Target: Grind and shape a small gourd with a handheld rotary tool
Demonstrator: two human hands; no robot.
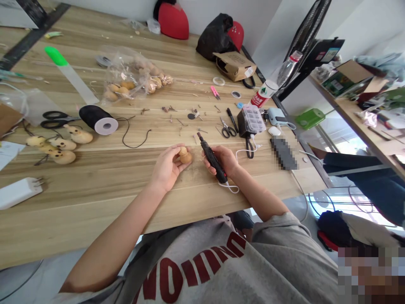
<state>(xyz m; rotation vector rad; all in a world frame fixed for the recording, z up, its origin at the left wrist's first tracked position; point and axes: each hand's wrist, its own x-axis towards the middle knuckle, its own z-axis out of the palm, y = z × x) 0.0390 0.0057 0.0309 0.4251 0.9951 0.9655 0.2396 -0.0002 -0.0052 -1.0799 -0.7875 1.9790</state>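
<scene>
My left hand (167, 168) is closed around a small tan gourd (185, 156), its narrow end up and its round body between thumb and fingers. To the right, my right hand (224, 160) grips a black rotary tool (213, 160) with its tip pointing up and left, a short distance from the gourd. A white cable (232, 188) runs from the tool's lower end. Beyond both hands, small bits (180, 122) are scattered on the wooden table (110, 185). Several gourds with drawn faces (65, 157) lie at the left.
A black thread spool (98, 119) and scissors (57, 119) are at the left. Bagged gourds (126, 80) lie farther back. On the right stand a clear organizer box (253, 119) and a bottle (265, 93), near more scissors (227, 128). A white charger (20, 192) sits front left.
</scene>
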